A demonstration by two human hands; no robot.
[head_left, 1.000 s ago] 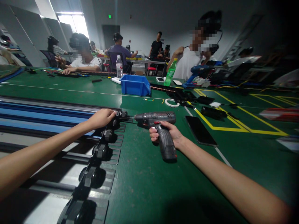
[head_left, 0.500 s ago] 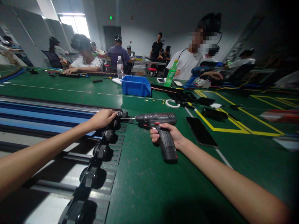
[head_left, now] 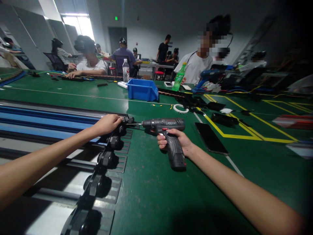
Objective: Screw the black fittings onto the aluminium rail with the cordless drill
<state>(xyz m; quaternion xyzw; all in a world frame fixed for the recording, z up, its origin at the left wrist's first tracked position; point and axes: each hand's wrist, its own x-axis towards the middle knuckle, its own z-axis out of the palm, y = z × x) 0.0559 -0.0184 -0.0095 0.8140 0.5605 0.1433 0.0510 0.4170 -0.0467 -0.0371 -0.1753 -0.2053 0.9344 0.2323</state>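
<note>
My right hand (head_left: 180, 141) is wrapped round the grip of a black cordless drill (head_left: 174, 151), which points left. Its thin bit (head_left: 135, 124) reaches the far end of a row of black round fittings (head_left: 109, 159). These run down the right end of a long frame with blue strips (head_left: 44, 118). At that far corner, my left hand (head_left: 110, 123) is closed, its fingertips pressed together by the fitting near the bit tip. Whatever those fingers hold, if anything, is hidden. Flat slotted plates (head_left: 114, 187) stick out beneath the fittings.
A blue bin (head_left: 143, 90) stands beyond the drill, with a clear bottle (head_left: 125, 71) and a green bottle (head_left: 179, 77) near it. A dark phone (head_left: 211, 138) lies right of my right hand. Co-workers sit and stand across the green table (head_left: 144, 202).
My two hands, the drill and the frame look the same. In the background, the standing person in black has shifted slightly, and a white-shirted co-worker at right has moved a hand.
</note>
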